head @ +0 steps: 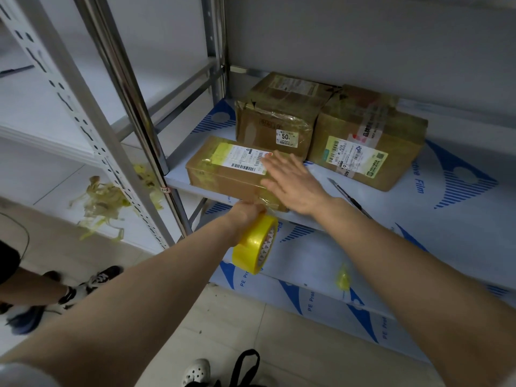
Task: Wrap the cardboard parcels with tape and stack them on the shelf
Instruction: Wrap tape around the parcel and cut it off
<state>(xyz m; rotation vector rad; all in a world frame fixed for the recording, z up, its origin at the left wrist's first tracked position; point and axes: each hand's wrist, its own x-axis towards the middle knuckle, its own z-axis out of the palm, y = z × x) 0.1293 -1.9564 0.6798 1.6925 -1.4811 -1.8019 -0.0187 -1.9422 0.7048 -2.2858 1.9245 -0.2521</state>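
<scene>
The right hand lies flat with straight, spread fingers on the top right end of the long parcel, palm down and holding nothing, its forearm reaching in from the lower right. Just below it the left hand curls round the yellow tape roll, knuckles against the parcel's front face at the shelf edge. The roll hangs under the hand with its open core facing right, and a short clear strip runs from it up onto the box. The parcel lies flat at the front left of the shelf. Its long axis runs left to right along the front edge, its shipping label faces up, and glossy tape already covers its left end. Behind it stand two bigger taped boxes side by side and touching, the left box and the right box, labels towards the camera. A slim cutter lies on the shelf just right of the right wrist. The lower shelf holds a small yellow tape scrap. Crumpled tape strips lie on the floor to the left.
</scene>
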